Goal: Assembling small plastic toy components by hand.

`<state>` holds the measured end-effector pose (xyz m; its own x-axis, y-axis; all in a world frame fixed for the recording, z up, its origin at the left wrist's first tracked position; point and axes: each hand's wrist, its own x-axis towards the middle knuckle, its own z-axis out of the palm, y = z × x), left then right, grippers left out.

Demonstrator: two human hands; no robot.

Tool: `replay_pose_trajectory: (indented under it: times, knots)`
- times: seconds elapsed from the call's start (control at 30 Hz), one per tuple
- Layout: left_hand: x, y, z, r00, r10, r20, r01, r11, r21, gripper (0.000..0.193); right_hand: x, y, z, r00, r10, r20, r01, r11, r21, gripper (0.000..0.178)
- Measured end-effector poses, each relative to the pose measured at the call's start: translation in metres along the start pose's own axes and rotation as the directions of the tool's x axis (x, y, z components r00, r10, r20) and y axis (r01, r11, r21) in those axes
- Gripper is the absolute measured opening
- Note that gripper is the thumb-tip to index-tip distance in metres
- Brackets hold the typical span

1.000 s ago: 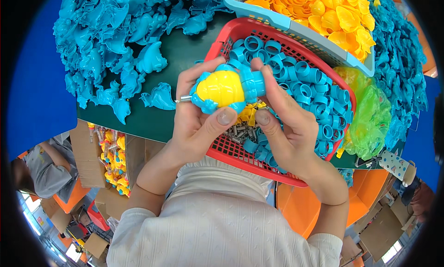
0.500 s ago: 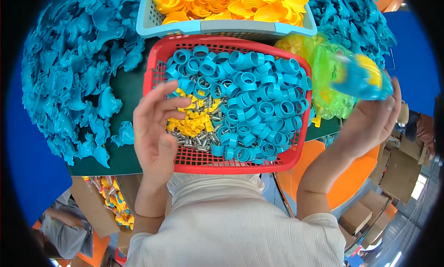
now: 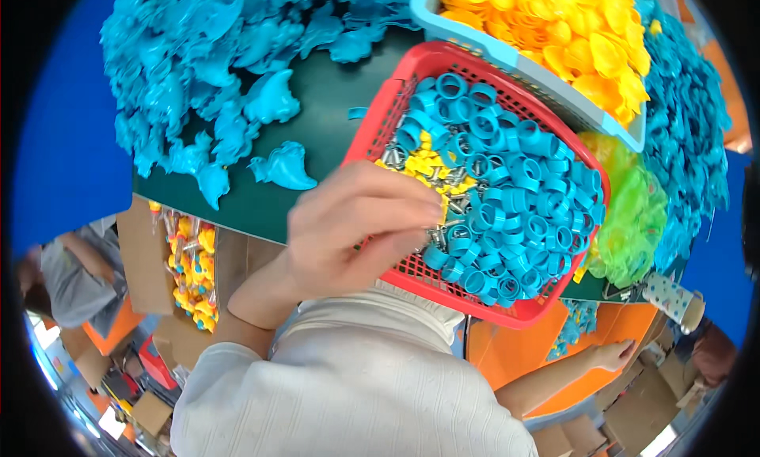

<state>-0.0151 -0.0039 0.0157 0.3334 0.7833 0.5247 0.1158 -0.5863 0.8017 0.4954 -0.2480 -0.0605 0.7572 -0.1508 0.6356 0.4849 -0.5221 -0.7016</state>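
My left hand [image 3: 360, 219], slightly blurred, is over the left side of a red plastic basket [image 3: 380, 121]. Its fingers are bent toward the thumb in a pinch beside the small yellow plastic pieces [image 3: 427, 166]; whatever is between the fingertips is hidden. Small silver metal pieces [image 3: 459, 208] lie under and around the yellow ones. Many short blue plastic rings [image 3: 522, 196] fill the rest of the basket. Down at the right, my right hand [image 3: 613, 354] is low beside an orange surface [image 3: 582, 382], fingers extended, with nothing visible in it.
Blue plastic shells [image 3: 190, 69] are heaped at the left, more blue parts [image 3: 685, 132] at the right. A light-blue basket [image 3: 522, 61] of yellow shells stands behind the red one. A green plastic bag [image 3: 629, 212] lies alongside. Finished yellow toys [image 3: 194, 267] sit in a carton at lower left.
My view has turned left, shifting the baskets rightward. The right hand went down from beside the green bag, and the blue and yellow item is no longer visible in it. The left hand's fingers have closed.
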Motion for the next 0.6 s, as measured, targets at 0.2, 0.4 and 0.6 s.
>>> replay_pose_trajectory:
  times: [0.2, 0.4, 0.6]
  knots:
    - [-0.024, -0.013, -0.058, 0.884, -0.3, -0.358, 0.451, 0.746, 0.489, 0.015, -0.045, -0.168, 0.06, 0.871, -0.21, 0.443, 0.034, 0.927, 0.373, 0.028]
    - [-0.04, -0.028, -0.059, 0.924, -0.368, -0.105, 0.26, 0.401, 0.878, 0.031, -0.104, -0.283, 0.072, 0.61, -0.548, 0.572, 0.043, 0.744, 0.667, 0.02]
    - [-0.049, -0.033, -0.067, 0.868, -0.445, -0.219, 0.422, 0.431, 0.798, 0.03, -0.179, -0.362, 0.045, -0.148, -0.907, 0.395, 0.022, 0.397, 0.918, 0.015]
